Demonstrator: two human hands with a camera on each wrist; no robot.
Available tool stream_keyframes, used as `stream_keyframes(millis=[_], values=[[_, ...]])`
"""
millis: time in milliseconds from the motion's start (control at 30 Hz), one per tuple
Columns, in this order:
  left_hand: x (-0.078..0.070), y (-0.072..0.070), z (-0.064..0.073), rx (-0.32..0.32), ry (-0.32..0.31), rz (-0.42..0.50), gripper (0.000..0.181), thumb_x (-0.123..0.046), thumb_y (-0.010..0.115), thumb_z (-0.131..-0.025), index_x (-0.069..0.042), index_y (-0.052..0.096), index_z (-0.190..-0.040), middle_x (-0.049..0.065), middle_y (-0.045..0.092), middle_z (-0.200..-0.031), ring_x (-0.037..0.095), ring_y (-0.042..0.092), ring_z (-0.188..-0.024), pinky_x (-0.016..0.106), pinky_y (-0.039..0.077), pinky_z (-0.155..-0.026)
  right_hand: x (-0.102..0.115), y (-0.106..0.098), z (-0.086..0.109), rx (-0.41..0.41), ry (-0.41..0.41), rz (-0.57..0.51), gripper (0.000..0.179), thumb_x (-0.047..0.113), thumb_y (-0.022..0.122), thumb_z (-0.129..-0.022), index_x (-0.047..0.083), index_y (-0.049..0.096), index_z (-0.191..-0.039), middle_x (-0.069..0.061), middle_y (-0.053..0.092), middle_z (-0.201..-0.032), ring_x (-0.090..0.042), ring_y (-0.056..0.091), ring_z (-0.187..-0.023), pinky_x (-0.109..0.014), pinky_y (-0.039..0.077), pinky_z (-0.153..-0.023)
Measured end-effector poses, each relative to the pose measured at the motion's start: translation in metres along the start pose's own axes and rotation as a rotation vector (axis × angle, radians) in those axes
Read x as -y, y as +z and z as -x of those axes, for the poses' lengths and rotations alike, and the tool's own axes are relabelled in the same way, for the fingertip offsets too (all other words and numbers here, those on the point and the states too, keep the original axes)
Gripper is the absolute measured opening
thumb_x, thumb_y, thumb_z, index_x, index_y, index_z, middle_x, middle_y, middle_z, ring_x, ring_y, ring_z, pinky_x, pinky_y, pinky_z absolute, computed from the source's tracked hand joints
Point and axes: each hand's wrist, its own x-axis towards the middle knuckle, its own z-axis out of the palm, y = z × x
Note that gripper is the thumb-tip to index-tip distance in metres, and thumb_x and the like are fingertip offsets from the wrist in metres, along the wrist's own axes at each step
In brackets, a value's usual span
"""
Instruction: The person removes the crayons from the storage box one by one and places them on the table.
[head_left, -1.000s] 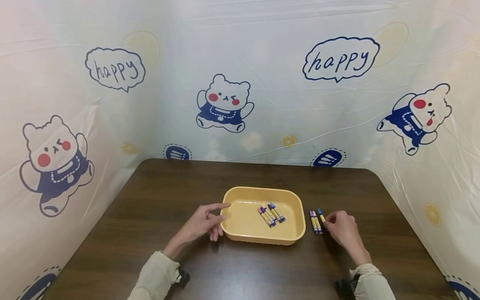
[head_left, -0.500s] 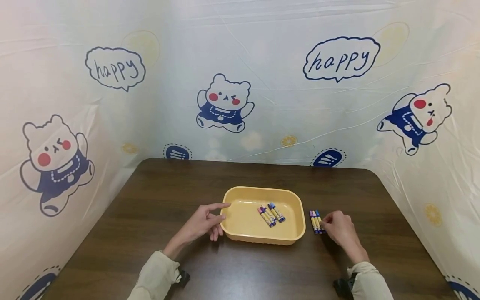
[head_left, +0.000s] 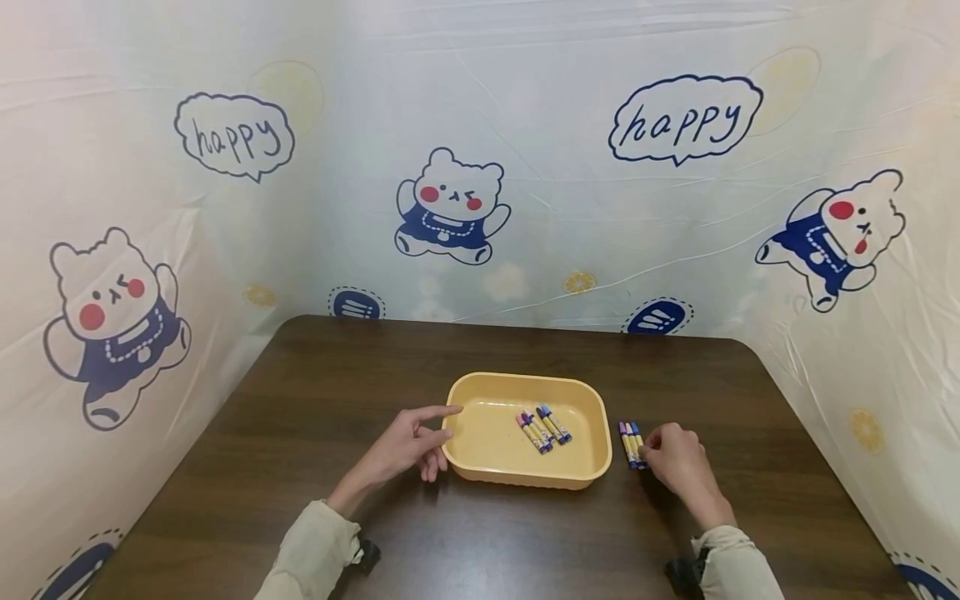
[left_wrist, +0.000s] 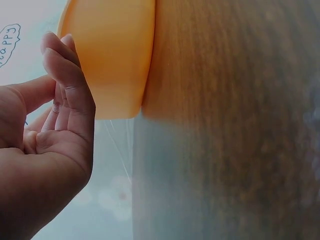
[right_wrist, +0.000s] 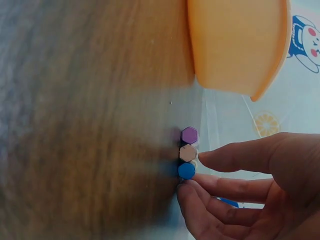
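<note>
Just left of the right hand (head_left: 678, 460), whose bent fingers pinch it, the blue crayon (right_wrist: 186, 171) lies near-to-far, while the left hand (head_left: 408, 442), fingers loosely extended, is well apart.

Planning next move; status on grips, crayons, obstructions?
Left grip at yellow tray; right grip at blue crayon, pinch unclear. Blue crayon beside peach crayon, purple crayon beyond. Nothing visibly blocking.

Nine o'clock now, and the left hand (left_wrist: 57, 142) is seen, fingertips set before the orange tray (left_wrist: 115, 60) at eleven; three is filled by wooden tabletop (left_wrist: 235, 120), printed cloth (left_wrist: 102, 205) glimpsed at seven.
</note>
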Motion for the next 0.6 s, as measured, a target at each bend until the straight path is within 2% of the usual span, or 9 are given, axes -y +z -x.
stream_keyframes(millis=[300, 600], values=[[0.000, 0.000, 0.000, 0.001, 0.002, -0.006, 0.046, -0.008, 0.058, -0.101, -0.001, 0.047, -0.145, 0.020, 0.069, -0.071, 0.020, 0.062, -0.048, 0.030, 0.055, -0.048, 0.003, -0.002, 0.002, -0.023, -0.020, 0.009, 0.016, 0.012, 0.067, -0.088, 0.005, 0.068, -0.073, -0.003, 0.058, -0.066, -0.020, 0.052, -0.058, -0.032, 0.040, -0.050], [-0.002, 0.000, 0.000, 0.006, 0.003, 0.009, 0.046, -0.006, 0.057, -0.101, 0.000, 0.047, -0.145, 0.020, 0.069, -0.070, 0.020, 0.062, -0.048, 0.029, 0.055, -0.046, 0.019, -0.013, 0.007, -0.177, -0.115, 0.015, 0.011, 0.010, 0.069, -0.087, 0.001, 0.073, -0.082, -0.009, 0.067, -0.075, -0.023, 0.059, -0.065, -0.042, 0.049, -0.057]])
